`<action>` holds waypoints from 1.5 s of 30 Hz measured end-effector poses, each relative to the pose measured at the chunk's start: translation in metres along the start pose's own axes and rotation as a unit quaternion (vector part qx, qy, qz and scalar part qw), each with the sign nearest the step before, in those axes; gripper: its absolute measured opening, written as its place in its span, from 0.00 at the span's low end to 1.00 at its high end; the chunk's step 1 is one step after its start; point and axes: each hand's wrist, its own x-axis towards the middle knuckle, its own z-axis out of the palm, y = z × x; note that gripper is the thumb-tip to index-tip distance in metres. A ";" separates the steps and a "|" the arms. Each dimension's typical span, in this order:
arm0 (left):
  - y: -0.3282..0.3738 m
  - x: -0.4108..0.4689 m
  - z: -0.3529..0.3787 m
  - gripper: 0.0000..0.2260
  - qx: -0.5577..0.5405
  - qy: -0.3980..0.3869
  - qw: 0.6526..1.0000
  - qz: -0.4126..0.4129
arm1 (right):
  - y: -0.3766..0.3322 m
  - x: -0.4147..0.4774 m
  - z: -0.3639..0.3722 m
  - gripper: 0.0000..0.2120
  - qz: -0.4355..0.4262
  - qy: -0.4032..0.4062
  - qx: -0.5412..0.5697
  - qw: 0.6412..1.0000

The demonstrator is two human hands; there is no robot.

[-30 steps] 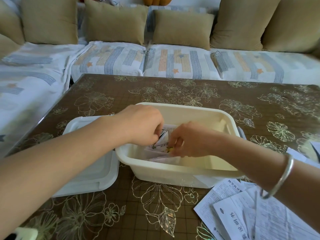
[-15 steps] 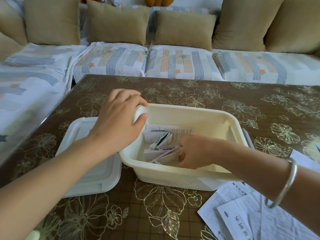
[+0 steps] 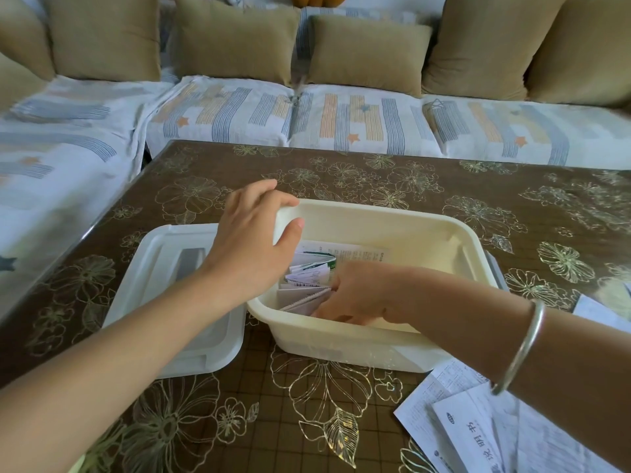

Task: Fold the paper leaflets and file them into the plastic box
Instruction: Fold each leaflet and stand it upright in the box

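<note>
A cream plastic box [image 3: 403, 221] stands in the middle of the brown flowered table. Several folded leaflets [image 3: 307, 279] stand on edge in its left part, with a flat printed sheet [image 3: 355, 256] under them. My left hand [image 3: 254, 238] grips the box's far-left corner, thumb inside the rim. My right hand [image 3: 358, 295] reaches down inside the box and presses against the folded leaflets from the right; its fingertips are hidden, so I cannot tell whether it pinches one. A silver bangle sits on that wrist.
The box's white lid [image 3: 170, 302] lies flat on the table, touching the box's left side. Unfolded leaflets [image 3: 478, 425] are spread at the front right, another sheet [image 3: 601, 312] at the right edge. A sofa with tan cushions [image 3: 368, 52] runs behind the table.
My left hand came out of the box and took hold of its far-left corner. My right hand sank lower among the leaflets, which now stand packed to the left.
</note>
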 end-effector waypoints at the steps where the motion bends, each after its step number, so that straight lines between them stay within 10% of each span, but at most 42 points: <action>1: 0.000 0.000 0.000 0.15 0.002 0.001 1.000 0.003 | 0.001 -0.002 -0.002 0.08 0.002 -0.004 0.006 1.000; 28: 0.005 -0.003 -0.009 0.13 -0.012 0.029 0.999 0.023 | 0.014 -0.017 -0.015 0.06 -0.018 -0.008 0.001 1.000; 33: 0.033 -0.013 -0.027 0.10 -0.040 0.054 0.996 0.060 | 0.020 -0.048 -0.022 0.06 -0.069 0.143 -0.011 0.987; 39: 0.088 -0.060 -0.019 0.07 -0.103 0.054 0.986 0.117 | 0.071 -0.128 -0.012 0.08 -0.201 0.391 0.121 0.890; 45: 0.128 -0.135 0.018 0.06 -0.175 -0.014 0.979 0.108 | 0.179 -0.163 0.046 0.07 -0.032 0.501 0.025 0.864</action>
